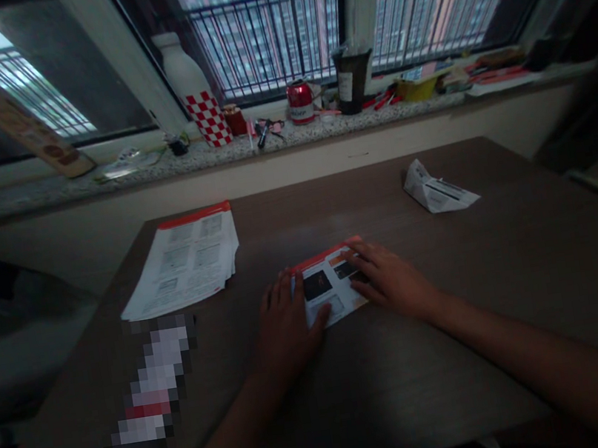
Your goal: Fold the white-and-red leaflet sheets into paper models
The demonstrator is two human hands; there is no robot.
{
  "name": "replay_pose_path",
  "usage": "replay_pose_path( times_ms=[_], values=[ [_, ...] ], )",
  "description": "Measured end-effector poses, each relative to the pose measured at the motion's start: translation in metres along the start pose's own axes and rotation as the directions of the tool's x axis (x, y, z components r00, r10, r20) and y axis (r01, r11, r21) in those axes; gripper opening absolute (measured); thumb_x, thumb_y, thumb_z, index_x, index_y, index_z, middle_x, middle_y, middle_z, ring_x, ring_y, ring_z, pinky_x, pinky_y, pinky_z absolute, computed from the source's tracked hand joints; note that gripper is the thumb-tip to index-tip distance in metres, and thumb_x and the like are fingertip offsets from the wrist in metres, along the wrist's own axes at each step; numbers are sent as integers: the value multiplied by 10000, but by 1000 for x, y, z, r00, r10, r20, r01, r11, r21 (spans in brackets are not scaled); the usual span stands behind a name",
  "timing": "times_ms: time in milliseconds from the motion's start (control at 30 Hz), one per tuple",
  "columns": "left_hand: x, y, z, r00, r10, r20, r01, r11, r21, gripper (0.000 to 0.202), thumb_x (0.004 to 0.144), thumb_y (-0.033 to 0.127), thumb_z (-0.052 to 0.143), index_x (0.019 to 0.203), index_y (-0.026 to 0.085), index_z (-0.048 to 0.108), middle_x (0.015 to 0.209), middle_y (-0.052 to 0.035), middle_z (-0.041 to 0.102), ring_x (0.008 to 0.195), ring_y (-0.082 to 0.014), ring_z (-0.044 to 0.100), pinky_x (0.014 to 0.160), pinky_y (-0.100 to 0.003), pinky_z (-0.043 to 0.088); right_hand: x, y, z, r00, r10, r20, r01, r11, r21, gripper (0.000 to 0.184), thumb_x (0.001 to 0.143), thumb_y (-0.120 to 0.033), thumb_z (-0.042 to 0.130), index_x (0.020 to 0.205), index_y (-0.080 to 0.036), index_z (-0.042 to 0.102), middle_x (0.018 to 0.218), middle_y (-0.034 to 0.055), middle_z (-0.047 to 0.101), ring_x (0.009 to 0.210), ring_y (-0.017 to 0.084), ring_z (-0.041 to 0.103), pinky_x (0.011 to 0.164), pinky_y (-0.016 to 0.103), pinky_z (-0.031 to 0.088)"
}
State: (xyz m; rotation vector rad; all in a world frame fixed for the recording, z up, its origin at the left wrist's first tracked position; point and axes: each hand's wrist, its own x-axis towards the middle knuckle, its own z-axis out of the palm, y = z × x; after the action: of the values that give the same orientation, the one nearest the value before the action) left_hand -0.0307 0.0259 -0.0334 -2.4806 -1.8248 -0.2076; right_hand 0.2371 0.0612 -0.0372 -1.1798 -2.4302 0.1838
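Observation:
A small folded leaflet (326, 285) with an orange top edge and dark pictures lies flat on the brown table (455, 290). My left hand (286, 328) rests on its left edge, fingers spread flat, thumb laid across its lower corner. My right hand (389, 279) presses on its right half with the fingers stretched out flat. Both hands lie open on the paper and neither grips it.
A stack of printed sheets (184, 260) with an orange edge lies at the table's left. A folded white paper (437, 190) sits at the far right. A blurred strip (151, 384) lies front left. The windowsill holds a checked bottle (194, 90), a red can (300, 101) and clutter.

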Motion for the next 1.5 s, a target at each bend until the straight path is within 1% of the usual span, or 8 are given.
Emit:
replay_pose_path(
  times_ms=[167, 300, 433, 600, 700, 933, 1233, 1500],
  values=[
    [-1, 1, -14, 998, -58, -32, 58, 998, -4, 616, 1065, 563, 418, 1504, 150, 542, 1483, -215, 571, 1255, -410, 583, 1045, -581, 449, -2, -15, -7, 996, -72, 57, 72, 997, 6, 469, 1045, -426, 573, 1468, -225, 596, 1483, 180, 589, 1351, 372, 565, 1078, 575, 519],
    [-1, -3, -22, 995, -56, -77, 54, 998, -34, 469, 1049, 524, 486, 1309, 173, 656, 1304, -187, 636, 1115, -392, 610, 958, -581, 496, -1, -11, -8, 990, -95, 104, 94, 995, 16, 432, 1067, -406, 537, 1443, -206, 612, 1507, 184, 566, 1341, 368, 573, 1082, 580, 510],
    [3, -10, -19, 988, 92, -126, -114, 976, -185, 375, 1057, 404, 525, 1360, 199, 607, 1439, -156, 580, 1292, -357, 564, 1085, -554, 484, -2, -1, -11, 979, -158, 133, 143, 983, 114, 402, 1079, -376, 527, 1438, -219, 619, 1497, 164, 575, 1357, 335, 569, 1106, 549, 498],
    [5, -10, -13, 927, 374, -19, -362, 882, -302, 516, 1076, 341, 526, 1582, 296, 431, 1682, -64, 384, 1523, -294, 390, 1215, -516, 405, -2, 4, -15, 972, -204, 113, 167, 946, 277, 292, 1082, -326, 535, 1309, -253, 704, 1325, 114, 673, 1253, 279, 622, 1063, 488, 523],
    [2, -6, -13, 899, 436, 46, -404, 864, -299, 555, 1060, 373, 565, 1597, 344, 429, 1693, -48, 378, 1545, -314, 363, 1234, -560, 361, 1, 3, -15, 985, -158, 75, 119, 920, 374, 233, 1076, -286, 548, 1236, -258, 714, 1206, 88, 705, 1154, 246, 654, 1000, 434, 545],
    [-6, 4, -19, 913, 403, 63, -365, 876, -316, 577, 1010, 407, 641, 1565, 355, 491, 1657, -42, 437, 1514, -330, 390, 1221, -574, 358, 14, 8, -8, 990, 141, -30, -122, 932, 341, 32, 970, -181, 685, 963, -209, 673, 949, 46, 671, 865, 204, 645, 776, 336, 519],
    [-7, 5, -18, 915, 397, 79, -346, 869, -352, 582, 1004, 417, 657, 1559, 383, 486, 1664, -31, 423, 1528, -335, 372, 1256, -631, 278, 27, 9, -8, 982, 189, 4, -183, 947, 265, 73, 927, -144, 684, 880, -200, 679, 930, 51, 679, 827, 200, 646, 756, 322, 509],
    [-8, 6, -17, 917, 391, 80, -339, 869, -360, 574, 1018, 435, 637, 1566, 386, 474, 1676, -25, 406, 1542, -323, 355, 1261, -627, 267, 65, 39, 5, 981, 184, -56, -175, 975, 135, 110, 947, -159, 648, 847, -197, 676, 918, 70, 696, 838, 211, 648, 791, 323, 492]
  ],
)
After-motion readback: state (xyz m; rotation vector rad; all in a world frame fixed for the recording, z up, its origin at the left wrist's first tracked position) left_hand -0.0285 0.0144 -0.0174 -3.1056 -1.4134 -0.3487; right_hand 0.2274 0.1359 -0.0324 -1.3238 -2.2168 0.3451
